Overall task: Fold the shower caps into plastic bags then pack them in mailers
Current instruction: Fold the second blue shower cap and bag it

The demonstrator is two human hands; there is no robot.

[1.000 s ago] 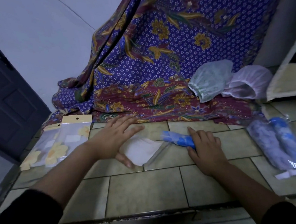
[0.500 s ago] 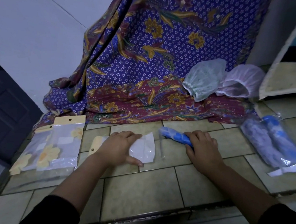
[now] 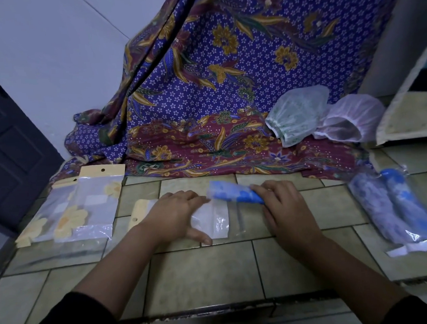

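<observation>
A rolled blue shower cap (image 3: 232,194) lies on the tiled counter (image 3: 215,270), and my right hand (image 3: 284,207) grips its right end with curled fingers. My left hand (image 3: 175,215) presses flat on a clear plastic bag (image 3: 216,219) with a yellow header, just left of the roll. The roll's left tip sits at the bag's open end. Two loose caps, one green (image 3: 297,114) and one pale pink (image 3: 350,116), rest on the patterned cloth behind. Two bagged rolled caps (image 3: 397,209) lie at the right.
A stack of empty clear bags with yellow flower prints (image 3: 84,208) lies at the left. Batik cloth (image 3: 214,85) drapes the wall and back of the counter. A dark door (image 3: 7,151) stands at far left, a raised ledge (image 3: 411,115) at far right.
My left hand slid the clear bag rightward until its open end met the roll. My right hand kept hold of the blue roll, its tip now at the bag's mouth.
</observation>
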